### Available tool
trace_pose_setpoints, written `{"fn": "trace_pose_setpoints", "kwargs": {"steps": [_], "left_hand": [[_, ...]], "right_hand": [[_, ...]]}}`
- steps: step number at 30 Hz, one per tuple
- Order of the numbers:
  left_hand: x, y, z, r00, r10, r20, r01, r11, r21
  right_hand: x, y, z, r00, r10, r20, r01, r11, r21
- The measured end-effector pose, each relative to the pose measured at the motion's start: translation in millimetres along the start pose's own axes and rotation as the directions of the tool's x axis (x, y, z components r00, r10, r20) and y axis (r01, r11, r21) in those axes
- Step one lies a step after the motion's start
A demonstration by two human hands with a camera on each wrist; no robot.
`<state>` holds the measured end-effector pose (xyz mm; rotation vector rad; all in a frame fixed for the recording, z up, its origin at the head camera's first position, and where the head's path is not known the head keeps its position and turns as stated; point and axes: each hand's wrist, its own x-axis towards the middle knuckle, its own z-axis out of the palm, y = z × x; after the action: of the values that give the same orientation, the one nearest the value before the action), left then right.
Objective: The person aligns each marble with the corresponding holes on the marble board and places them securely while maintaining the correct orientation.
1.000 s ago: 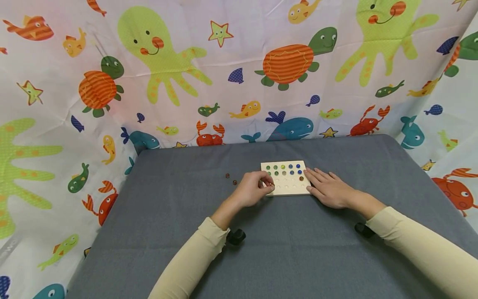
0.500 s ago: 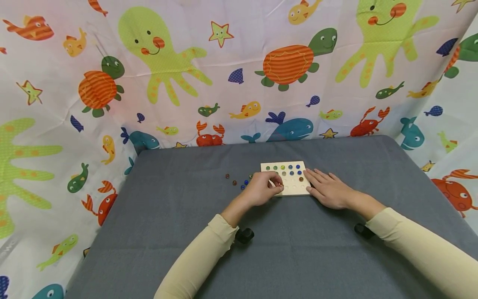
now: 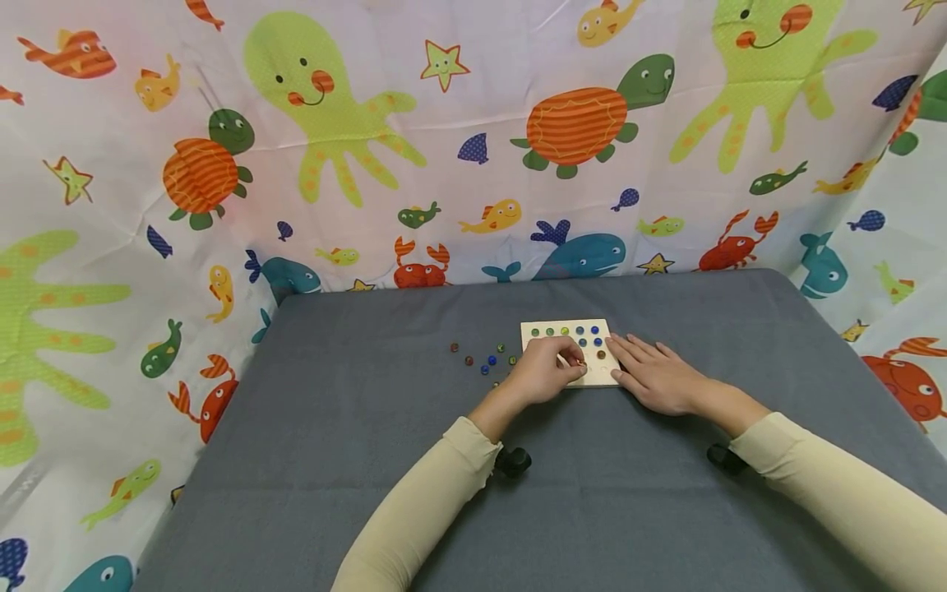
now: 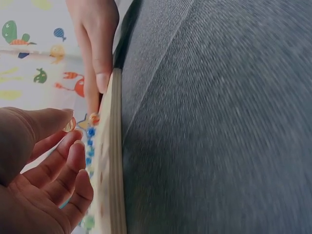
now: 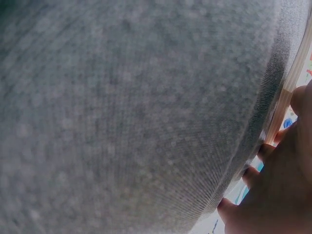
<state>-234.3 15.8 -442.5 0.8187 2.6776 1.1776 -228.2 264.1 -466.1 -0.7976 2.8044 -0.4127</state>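
Observation:
A pale wooden board [image 3: 601, 374] with rows of round hollows lies on the grey cloth. Green, yellow and blue marbles fill its back rows, and one brown marble [image 3: 601, 355] sits in a hollow near the right side. Over the board's middle, my left hand [image 3: 546, 370] pinches an orange-brown marble [image 4: 70, 125] between thumb and index finger, just above the surface. My right hand [image 3: 658, 374] lies flat with straight fingers, its fingertips touching the board's right edge. The left hand hides part of the board's left half in the head view.
Left of the board several loose marbles lie on the cloth: a brown marble [image 3: 455, 348], a blue marble [image 3: 485, 370] and a green marble [image 3: 501, 349] among them. A curtain [image 3: 473, 189] printed with sea animals hangs behind the grey table [image 3: 333, 427].
My left hand has moved rightward across the board with the marble in its fingers, uncovering more loose marbles on the left. The right hand stays at the board's right edge.

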Motion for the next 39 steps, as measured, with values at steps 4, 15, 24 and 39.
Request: {"fn": "trace_pose_setpoints", "kwargs": {"steps": [4,15,24,39], "left_hand": [[7.8,1.7,8.5,1.000,-0.022,0.002,0.022,1.000,-0.002],[19.9,7.6,28.9,0.992,-0.125,-0.021,0.126,0.991,0.043],[22.0,13.6,37.0,0.976,-0.211,-0.053,0.217,0.966,0.141],[20.3,14.9,38.1,0.975,-0.214,-0.063,0.222,0.957,0.189]], "right_hand": [[2.3,3.1,2.9,1.000,0.016,0.020,-0.016,1.000,-0.013],[-1.9,1.1,0.3,0.999,-0.031,-0.029,0.031,0.999,0.012],[-4.0,-5.4,-3.9,0.999,-0.026,-0.030,0.026,1.000,0.015],[2.1,7.8,6.7,1.000,-0.017,-0.014,0.017,1.000,0.000]]}}
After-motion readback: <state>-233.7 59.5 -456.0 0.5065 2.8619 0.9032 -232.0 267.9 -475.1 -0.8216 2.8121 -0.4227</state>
